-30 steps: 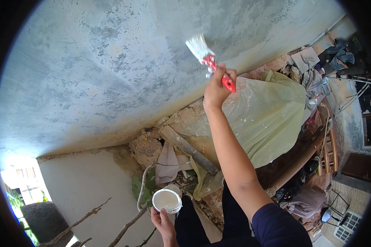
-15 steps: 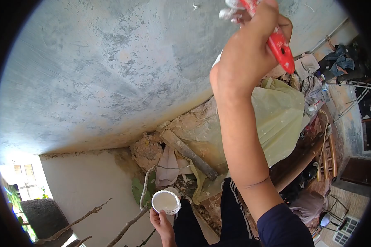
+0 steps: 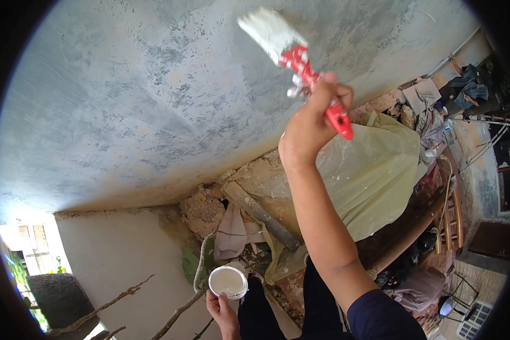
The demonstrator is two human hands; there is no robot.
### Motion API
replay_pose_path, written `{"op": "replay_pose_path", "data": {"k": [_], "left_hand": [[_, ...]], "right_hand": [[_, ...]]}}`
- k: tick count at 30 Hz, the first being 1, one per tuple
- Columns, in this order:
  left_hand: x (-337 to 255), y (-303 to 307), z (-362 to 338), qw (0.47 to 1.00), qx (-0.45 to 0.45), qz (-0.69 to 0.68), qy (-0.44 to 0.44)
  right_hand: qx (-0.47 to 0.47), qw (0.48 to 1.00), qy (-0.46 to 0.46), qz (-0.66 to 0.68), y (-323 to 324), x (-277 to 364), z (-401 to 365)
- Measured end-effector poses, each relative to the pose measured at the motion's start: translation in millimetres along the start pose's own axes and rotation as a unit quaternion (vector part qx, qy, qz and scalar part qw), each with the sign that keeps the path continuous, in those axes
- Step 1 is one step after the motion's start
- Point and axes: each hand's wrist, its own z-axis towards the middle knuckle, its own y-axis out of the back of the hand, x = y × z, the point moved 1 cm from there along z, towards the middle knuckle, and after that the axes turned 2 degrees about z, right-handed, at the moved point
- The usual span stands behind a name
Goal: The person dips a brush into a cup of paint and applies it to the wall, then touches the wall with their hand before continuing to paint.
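Note:
My right hand [image 3: 317,116] is wrapped round the red handle of a paintbrush [image 3: 306,71], raised in front of the patchy blue-grey wall [image 3: 153,102]. White paint coats the bristles and speckles the handle; the bristles point up and left and overlap the wall in this view. Low in the view, my left hand [image 3: 224,314] grips a small white paint cup [image 3: 228,282] by its near side, thumb at the rim. Whitish paint shows inside the cup.
Bare branches [image 3: 178,314] stick up beside my left hand. Along the wall's foot lie rubble [image 3: 203,211], a plank [image 3: 260,212] and a pale yellow-green sheet [image 3: 374,170]. A wooden ladder-like frame [image 3: 450,218] stands at right. A person [image 3: 470,90] is at the far right.
My right hand has come down and to the left with the paintbrush, so the bristles now show fully. My left hand and the paint cup have stayed nearly in place.

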Motion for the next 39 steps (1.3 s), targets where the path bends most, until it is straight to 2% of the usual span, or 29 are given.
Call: {"op": "replay_pose_path", "data": {"k": [1,2,5,6,8,10,14,17,20,21,25,28,31,33,35,38,39], "left_hand": [[-5,-2,-1,1.000,0.004,0.002,-0.007],[-9,-4,-1,1.000,0.009,0.003,-0.014],[-13,-6,-1,1.000,-0.004,-0.002,-0.010],[-13,-5,-1,1.000,-0.004,-0.004,-0.010],[-14,-5,-1,1.000,0.003,-0.005,-0.016],[-10,-3,-1,1.000,0.002,-0.012,-0.020],[-13,-3,-2,1.000,0.000,-0.018,-0.013],[-6,4,-1,1.000,0.007,-0.003,-0.024],[-14,3,-2,1.000,0.003,-0.018,-0.013],[-14,3,-3,1.000,0.004,-0.020,-0.013],[-13,5,-1,0.999,-0.002,-0.023,-0.027],[-9,6,1,0.999,-0.016,-0.030,-0.035],[-6,8,-1,0.999,-0.019,-0.019,-0.036],[-13,6,-2,0.999,-0.008,-0.008,-0.037],[-26,1,-6,0.999,0.005,-0.048,0.004],[-19,2,-4,0.999,0.001,-0.030,-0.022],[-18,2,-3,0.999,0.001,-0.030,-0.025]], "right_hand": [[0.019,0.999,0.042,0.011,-8,3,5],[0.019,0.999,0.041,0.009,-17,8,10],[0.062,0.976,0.200,-0.057,-42,14,21],[0.063,0.976,0.201,-0.056,-40,10,20],[0.122,0.959,0.210,-0.143,-27,-9,15],[0.136,0.955,0.213,-0.155,-10,-19,5],[0.122,0.939,0.273,-0.171,0,-8,5],[0.153,0.916,0.355,-0.106,-21,12,18],[0.165,0.887,0.403,-0.153,-34,-1,28],[0.185,0.892,0.369,-0.184,-25,-10,25],[0.228,0.867,0.389,-0.214,4,-22,15],[0.226,0.845,0.436,-0.212,1,-6,17],[0.238,0.782,0.556,-0.152,-30,13,33],[0.259,0.784,0.538,-0.171,-30,2,43],[0.284,0.786,0.510,-0.203,-19,-12,42],[0.317,0.767,0.491,-0.265,8,-13,30],[0.308,0.768,0.505,-0.247,9,-6,27]]}}
